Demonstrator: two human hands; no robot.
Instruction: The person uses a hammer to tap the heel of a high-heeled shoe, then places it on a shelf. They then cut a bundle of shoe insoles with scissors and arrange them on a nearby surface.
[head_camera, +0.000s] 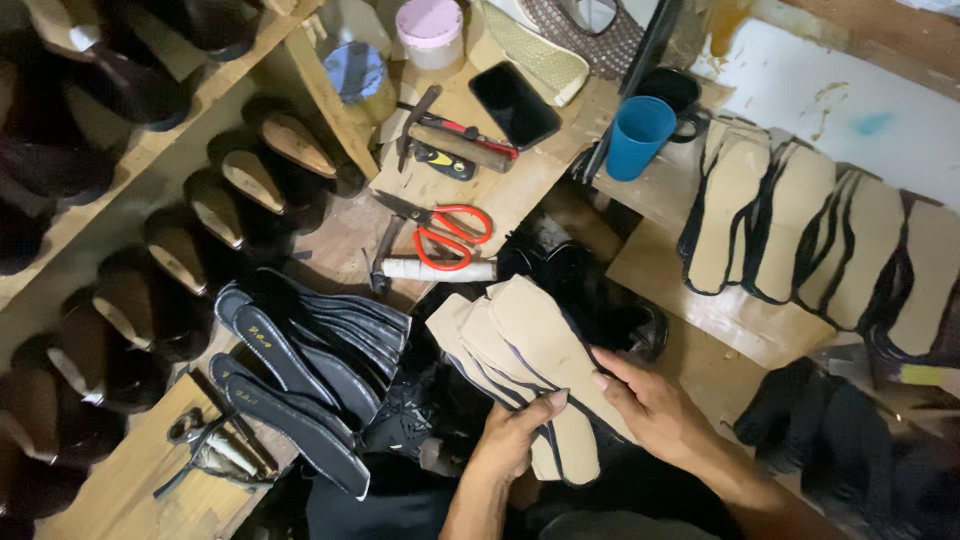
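Note:
Both hands hold a fanned stack of tan insoles (520, 345) with dark edges, low in the middle of the head view. My left hand (515, 435) grips the stack from below at its near end, thumb on top. My right hand (650, 400) holds the stack's right edge, fingers laid over the top insole. To the left lies a pile of dark blue-black insoles (300, 360). More tan insoles (820, 220) lie overlapped in a row at the right.
Red-handled scissors (445, 230), a hammer (440, 140), a black phone (514, 103), a blue cup (637, 135) and a pink-lidded jar (430, 30) sit on the wooden bench. Shoes on lasts (180, 250) line the left shelves. Black shoe uppers (830, 430) are piled at lower right.

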